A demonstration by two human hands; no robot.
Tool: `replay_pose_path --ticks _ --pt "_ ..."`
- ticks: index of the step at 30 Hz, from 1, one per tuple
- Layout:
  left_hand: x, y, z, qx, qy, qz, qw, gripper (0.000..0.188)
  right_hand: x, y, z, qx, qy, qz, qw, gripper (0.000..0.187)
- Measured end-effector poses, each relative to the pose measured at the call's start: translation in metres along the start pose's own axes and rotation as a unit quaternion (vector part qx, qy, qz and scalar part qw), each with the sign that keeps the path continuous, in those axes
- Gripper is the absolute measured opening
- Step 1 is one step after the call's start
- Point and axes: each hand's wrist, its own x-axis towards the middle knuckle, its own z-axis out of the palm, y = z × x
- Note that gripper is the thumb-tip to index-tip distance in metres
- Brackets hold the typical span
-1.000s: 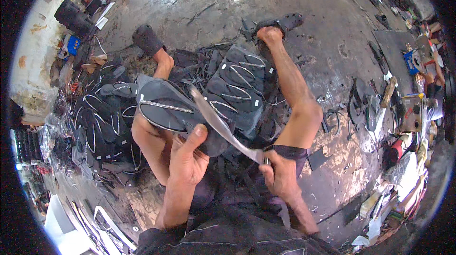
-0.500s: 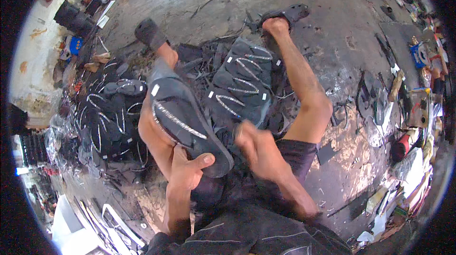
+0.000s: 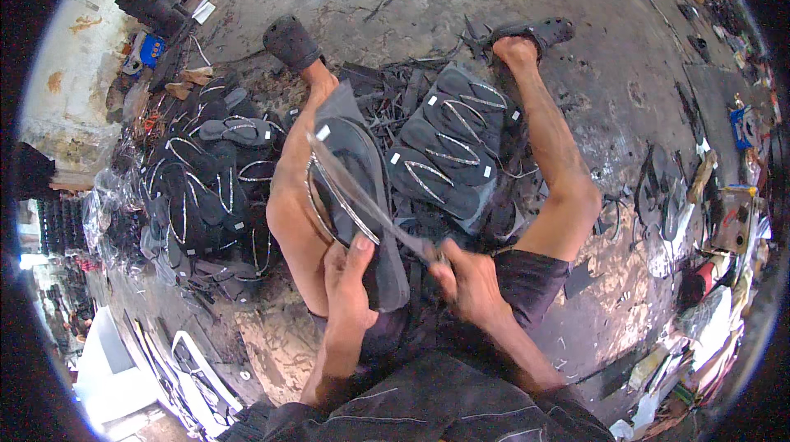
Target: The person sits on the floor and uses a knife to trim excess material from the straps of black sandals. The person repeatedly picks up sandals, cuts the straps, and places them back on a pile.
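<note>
A dark-grey, flat, rubbery-looking sandal [image 3: 368, 172] with a glittering strap, held up beside the left leg [image 3: 290, 207] in the clamped left hand [image 3: 350, 287], now has the long silver metal knife [image 3: 374, 211], gripped in the right hand [image 3: 475, 281], back across it, seemingly mid-stroke, contact unclear.

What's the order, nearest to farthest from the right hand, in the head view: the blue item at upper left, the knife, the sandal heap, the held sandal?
From the right hand:
1. Knife: gripped in it.
2. Held sandal: to its left, in the left hand.
3. Sandal heap: farther left, on the floor.
4. Blue item: farthest, upper left.
</note>
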Motion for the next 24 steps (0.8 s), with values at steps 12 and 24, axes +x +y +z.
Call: replay_pose_path --ticks 12,24 --pt "-0.015 0.017 0.0 0.16 -0.106 -0.009 0.981 0.047 0.152 0.017 -0.053 0.278 0.111 0.088 0.95 0.049" --pt "-0.019 0.078 0.005 0.066 -0.117 0.002 0.991 0.038 -0.014 -0.066 -0.07 0.294 0.049 0.028 0.954 0.026"
